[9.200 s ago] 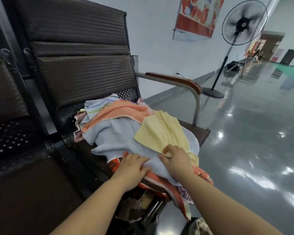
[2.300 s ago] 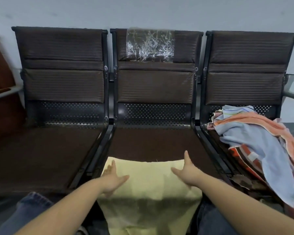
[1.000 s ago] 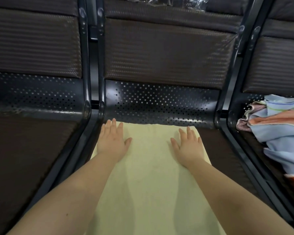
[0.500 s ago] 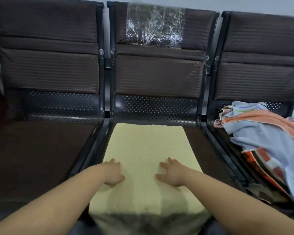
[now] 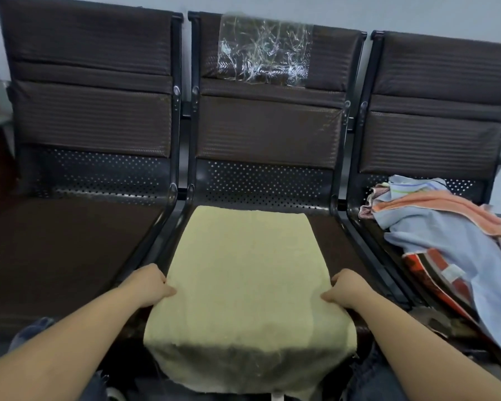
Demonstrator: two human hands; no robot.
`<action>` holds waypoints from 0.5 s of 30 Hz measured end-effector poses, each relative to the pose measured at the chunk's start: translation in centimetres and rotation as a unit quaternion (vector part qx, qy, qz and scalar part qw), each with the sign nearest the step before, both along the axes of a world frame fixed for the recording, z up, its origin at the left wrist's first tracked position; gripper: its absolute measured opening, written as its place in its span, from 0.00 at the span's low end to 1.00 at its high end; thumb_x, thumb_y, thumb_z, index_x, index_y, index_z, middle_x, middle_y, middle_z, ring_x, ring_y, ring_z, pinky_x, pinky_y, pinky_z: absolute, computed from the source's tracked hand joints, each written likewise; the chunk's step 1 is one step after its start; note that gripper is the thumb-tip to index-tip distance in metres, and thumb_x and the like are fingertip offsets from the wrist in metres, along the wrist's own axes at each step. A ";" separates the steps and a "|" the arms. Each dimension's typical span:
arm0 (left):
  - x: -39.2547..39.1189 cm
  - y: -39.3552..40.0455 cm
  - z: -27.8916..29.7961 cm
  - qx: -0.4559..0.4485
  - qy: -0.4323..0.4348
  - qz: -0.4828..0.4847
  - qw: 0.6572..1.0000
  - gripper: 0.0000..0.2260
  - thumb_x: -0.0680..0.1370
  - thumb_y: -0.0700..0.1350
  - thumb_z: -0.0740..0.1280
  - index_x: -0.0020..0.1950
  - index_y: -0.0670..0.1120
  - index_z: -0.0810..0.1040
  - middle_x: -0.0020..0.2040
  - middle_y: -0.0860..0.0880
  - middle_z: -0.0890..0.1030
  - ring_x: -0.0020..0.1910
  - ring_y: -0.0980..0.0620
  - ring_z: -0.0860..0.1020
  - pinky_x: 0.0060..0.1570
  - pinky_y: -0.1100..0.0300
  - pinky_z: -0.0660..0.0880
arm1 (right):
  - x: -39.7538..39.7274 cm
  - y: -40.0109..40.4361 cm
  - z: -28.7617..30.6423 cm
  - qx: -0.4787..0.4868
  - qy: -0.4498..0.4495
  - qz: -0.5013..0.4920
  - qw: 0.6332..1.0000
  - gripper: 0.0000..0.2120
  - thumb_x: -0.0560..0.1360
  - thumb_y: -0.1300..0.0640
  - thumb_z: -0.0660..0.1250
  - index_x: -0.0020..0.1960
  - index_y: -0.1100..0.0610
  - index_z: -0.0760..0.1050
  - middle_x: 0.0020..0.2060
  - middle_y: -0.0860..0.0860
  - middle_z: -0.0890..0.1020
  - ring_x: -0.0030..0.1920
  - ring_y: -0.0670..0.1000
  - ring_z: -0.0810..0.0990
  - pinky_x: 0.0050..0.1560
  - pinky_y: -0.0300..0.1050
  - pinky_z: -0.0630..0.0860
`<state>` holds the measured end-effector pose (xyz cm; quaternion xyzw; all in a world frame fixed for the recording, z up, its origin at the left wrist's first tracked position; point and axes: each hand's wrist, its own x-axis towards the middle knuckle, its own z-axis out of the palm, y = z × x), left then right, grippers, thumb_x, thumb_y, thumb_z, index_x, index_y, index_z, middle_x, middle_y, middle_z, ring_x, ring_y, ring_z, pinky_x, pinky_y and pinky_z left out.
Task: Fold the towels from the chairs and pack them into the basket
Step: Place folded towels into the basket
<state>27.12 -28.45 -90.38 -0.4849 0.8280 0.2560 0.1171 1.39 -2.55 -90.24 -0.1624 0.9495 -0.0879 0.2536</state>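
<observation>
1. Take the middle seat point(image 5: 324, 233) of the row of three dark brown padded chairs as your landmark. The pale yellow terry towel point(image 5: 243, 273) lies flat on it, its far edge close to the perforated panel at the back, its near end hanging over the front lip towards your knees.

2. Your left hand point(image 5: 148, 285) is at the towel's left edge, about halfway between the back of the seat and its front lip. The fingers are curled on that edge and look to pinch it, though the fingertips themselves are tucked out of sight.

3. Your right hand point(image 5: 347, 290) mirrors it on the right edge at the same depth, fingers curled on the cloth in the same way.

4. The relation that matters: the towel's long axis runs straight away from you, from front lip to backrest, and it lies between your hands. Neither hand is nearer; each has its own long side.

5. My reading is that you are about to make the first fold. With this grip, either side could be carried across, or both hands could slide to the hanging end and bring it up to the far edge.

6. The heap of unfolded towels point(image 5: 446, 227), pale blue, orange and patterned, waits on the seat to the right of the middle one. The seat to the left is bare.

7. No basket is in view, so packing has not yet begun as far as I can tell.
</observation>
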 end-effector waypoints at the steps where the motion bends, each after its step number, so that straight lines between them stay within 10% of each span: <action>1: -0.2 -0.1 -0.1 0.015 0.005 0.008 1.000 0.21 0.74 0.49 0.71 0.27 0.47 0.64 0.25 0.51 0.65 0.25 0.53 0.65 0.28 0.60 0.57 | -0.2 -0.1 -0.1 0.003 -0.015 -0.011 1.000 0.26 0.73 0.52 0.72 0.65 0.64 0.70 0.59 0.57 0.78 0.58 0.56 0.78 0.55 0.44 0.75; 7: -1.5 -0.3 0.4 0.073 0.109 0.072 0.989 0.11 0.79 0.42 0.64 0.38 0.41 0.70 0.37 0.43 0.74 0.35 0.47 0.72 0.35 0.58 0.65 | -1.4 0.4 0.7 -0.161 -0.143 -0.085 0.973 0.08 0.78 0.59 0.66 0.42 0.61 0.71 0.36 0.55 0.76 0.34 0.52 0.73 0.32 0.42 0.71; 10: -1.7 0.2 1.6 0.154 0.244 0.147 0.946 0.01 0.79 0.38 0.63 0.50 0.43 0.72 0.44 0.42 0.78 0.41 0.45 0.77 0.36 0.56 0.73 | -2.0 1.7 1.1 -0.247 -0.174 -0.097 0.948 0.03 0.77 0.64 0.66 0.49 0.60 0.73 0.37 0.55 0.79 0.36 0.52 0.75 0.39 0.48 0.73; 15: -0.6 0.5 2.0 0.196 0.244 0.040 0.949 0.15 0.78 0.36 0.65 0.59 0.53 0.77 0.46 0.45 0.81 0.44 0.48 0.79 0.42 0.57 0.76 | -2.6 3.8 1.8 -0.309 -0.222 -0.032 0.924 0.20 0.76 0.73 0.61 0.62 0.55 0.74 0.41 0.56 0.81 0.39 0.51 0.78 0.36 0.39 0.77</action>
